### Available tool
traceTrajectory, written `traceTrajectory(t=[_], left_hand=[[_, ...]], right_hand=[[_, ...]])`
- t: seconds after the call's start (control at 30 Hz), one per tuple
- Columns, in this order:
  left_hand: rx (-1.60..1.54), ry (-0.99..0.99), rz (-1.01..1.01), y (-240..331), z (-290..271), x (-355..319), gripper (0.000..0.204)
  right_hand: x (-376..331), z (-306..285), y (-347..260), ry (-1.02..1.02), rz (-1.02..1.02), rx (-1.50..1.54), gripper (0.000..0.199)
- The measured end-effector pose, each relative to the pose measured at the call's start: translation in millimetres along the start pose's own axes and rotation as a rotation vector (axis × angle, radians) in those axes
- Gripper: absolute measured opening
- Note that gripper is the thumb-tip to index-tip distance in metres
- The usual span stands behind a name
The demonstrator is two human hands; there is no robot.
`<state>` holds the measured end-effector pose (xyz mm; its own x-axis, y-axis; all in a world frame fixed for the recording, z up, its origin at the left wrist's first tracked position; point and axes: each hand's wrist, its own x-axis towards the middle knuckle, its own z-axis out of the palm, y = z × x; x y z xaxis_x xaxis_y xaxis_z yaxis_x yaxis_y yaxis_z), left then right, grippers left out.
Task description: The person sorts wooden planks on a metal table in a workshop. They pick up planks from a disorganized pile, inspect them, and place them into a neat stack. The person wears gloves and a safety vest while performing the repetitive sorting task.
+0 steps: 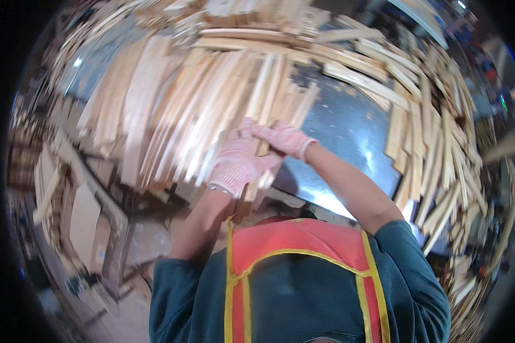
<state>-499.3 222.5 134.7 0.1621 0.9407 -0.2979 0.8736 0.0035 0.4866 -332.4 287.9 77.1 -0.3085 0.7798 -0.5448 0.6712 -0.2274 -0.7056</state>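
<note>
Both my hands, in pinkish knitted work gloves, are close together at the near right part of a row of pale wooden strips. My left hand [234, 160] is closed around wood, its thumb lying across a wooden strip [262, 150]. From the right, my right hand [287, 139] reaches over the same strip, fingers bent onto it and touching the left hand's fingertips. Motion blur and the gloves hide the exact finger positions. More strips [194, 114] lie side by side to the left, pointing away from me.
A shiny dark metal tabletop [349, 137] shows at right. Crosswise boards [252, 39] lie beyond the row, with more wood stacked behind. Loose strips [435, 160] pile up along the right edge. A curved wooden frame piece [91, 177] stands at lower left, near pale panels.
</note>
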Motion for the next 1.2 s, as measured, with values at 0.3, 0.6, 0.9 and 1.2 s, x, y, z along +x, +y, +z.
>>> traceTrajectory(t=[0.3,0.6,0.9,1.2], left_hand=[[-0.966,-0.014,0.015,-63,-47,-8,0.088],[0.354,0.081,-0.314,-136,-57,-16,0.103],[0.424,0.548,0.253,101,90,-2,0.073],[0.276,0.129,0.737,299,175,-20,0.064]], right_hand=[[-89,-25,48,-0.135,-0.337,0.878,0.050],[-376,-203,128,0.757,-1.057,0.713,0.080],[-620,-295,242,1.556,-0.690,0.196,0.084],[-710,-316,250,1.878,-0.336,0.344,0.088]])
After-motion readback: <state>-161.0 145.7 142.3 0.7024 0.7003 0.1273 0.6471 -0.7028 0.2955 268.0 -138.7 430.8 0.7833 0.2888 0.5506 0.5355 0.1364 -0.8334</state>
